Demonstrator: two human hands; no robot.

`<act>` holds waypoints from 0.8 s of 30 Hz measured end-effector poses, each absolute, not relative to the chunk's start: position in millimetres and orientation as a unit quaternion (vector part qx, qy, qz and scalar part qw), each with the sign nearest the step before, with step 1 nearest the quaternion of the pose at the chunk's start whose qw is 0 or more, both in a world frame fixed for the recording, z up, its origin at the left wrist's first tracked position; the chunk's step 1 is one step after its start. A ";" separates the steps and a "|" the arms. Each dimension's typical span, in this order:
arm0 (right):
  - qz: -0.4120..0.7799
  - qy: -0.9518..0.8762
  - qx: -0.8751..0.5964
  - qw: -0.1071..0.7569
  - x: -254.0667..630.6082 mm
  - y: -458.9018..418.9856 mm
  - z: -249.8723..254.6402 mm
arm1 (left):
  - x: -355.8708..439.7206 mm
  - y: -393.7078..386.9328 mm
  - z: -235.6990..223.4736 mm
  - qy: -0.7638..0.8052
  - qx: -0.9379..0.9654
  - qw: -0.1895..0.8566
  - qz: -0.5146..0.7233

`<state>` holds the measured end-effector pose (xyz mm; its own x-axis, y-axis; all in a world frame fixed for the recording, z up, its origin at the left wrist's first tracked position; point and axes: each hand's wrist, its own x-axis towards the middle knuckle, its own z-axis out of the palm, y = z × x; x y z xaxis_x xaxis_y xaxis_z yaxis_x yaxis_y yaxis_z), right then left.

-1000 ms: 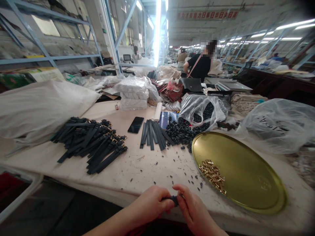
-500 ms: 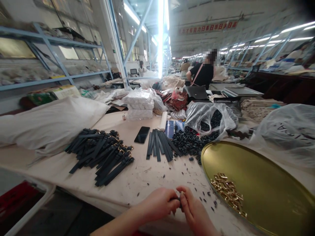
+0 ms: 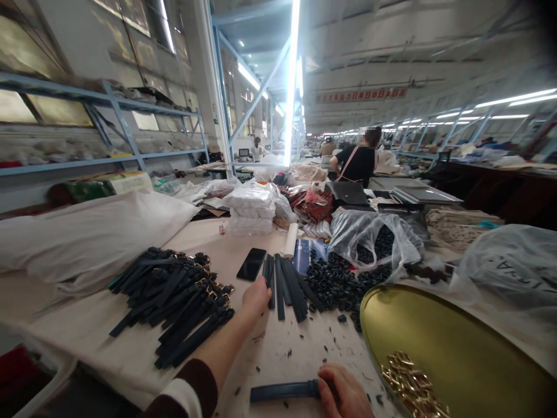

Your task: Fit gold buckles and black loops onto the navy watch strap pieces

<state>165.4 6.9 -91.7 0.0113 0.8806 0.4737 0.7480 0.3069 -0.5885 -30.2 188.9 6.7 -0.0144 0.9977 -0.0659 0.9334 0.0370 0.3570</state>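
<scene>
My left hand (image 3: 256, 295) reaches forward across the table and touches the near end of a small row of dark straps (image 3: 285, 280); its fingers are curled on one strap. At the table's near edge my right hand (image 3: 342, 392) pinches the end of a single dark blue strap (image 3: 282, 391) that lies flat on the cloth. To the left lies a large heap of dark straps with gold buckles (image 3: 178, 302). A gold round tray (image 3: 456, 354) at the right holds several small gold buckles (image 3: 413, 386).
A black phone (image 3: 251, 264) lies by the strap row. Black loops (image 3: 337, 281) spill from a clear plastic bag (image 3: 374, 238). White sacks (image 3: 87, 238) lie at the left, another clear bag (image 3: 509, 273) at the right. A person in black (image 3: 359, 162) stands far back.
The hands were together at the near edge working a small dark piece. Now my left hand has stretched out to the strap row, and my right hand holds a strap flat on the table.
</scene>
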 end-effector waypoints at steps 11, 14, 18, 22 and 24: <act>-0.036 -0.728 -0.618 0.294 172.7 6.4 -11.9 | -27.1 64.1 49.1 0.485 0.807 0.306 0.143; 0.066 -0.755 -0.615 0.216 167.1 -0.8 2.2 | -31.3 53.2 61.2 0.477 0.713 0.478 0.191; 0.281 -0.743 -0.556 0.245 144.6 -18.9 8.3 | -27.7 52.5 58.7 0.445 0.536 0.644 0.315; 0.386 -0.769 -0.459 0.219 149.9 -7.8 16.0 | -12.7 43.4 44.0 0.438 0.452 0.721 0.289; 0.271 -0.755 -0.562 0.202 170.8 18.1 16.3 | -7.9 40.1 39.2 0.449 0.434 0.734 0.265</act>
